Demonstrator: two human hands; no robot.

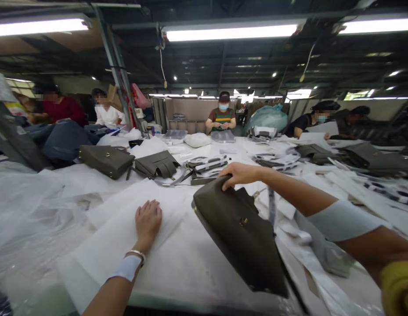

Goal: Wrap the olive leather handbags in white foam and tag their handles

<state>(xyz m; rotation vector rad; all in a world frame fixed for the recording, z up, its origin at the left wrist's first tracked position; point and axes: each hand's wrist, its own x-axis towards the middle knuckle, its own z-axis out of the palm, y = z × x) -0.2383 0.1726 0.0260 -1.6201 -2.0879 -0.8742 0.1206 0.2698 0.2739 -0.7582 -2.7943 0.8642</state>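
My right hand [240,173] grips the far top edge of a dark olive handbag [238,235] with a small gold clasp, which lies tilted on the white table in front of me. My left hand [147,221] rests flat, fingers together, on a sheet of white wrapping fabric [118,237] to the bag's left. A bracelet and a pale sleeve band show on my left wrist.
More olive handbags [106,160] and straps [207,166] lie farther back. Clear plastic sheeting [29,206] covers the left side. White paper strips [322,259] trail on the right. Several masked people sit around the table's far and side edges.
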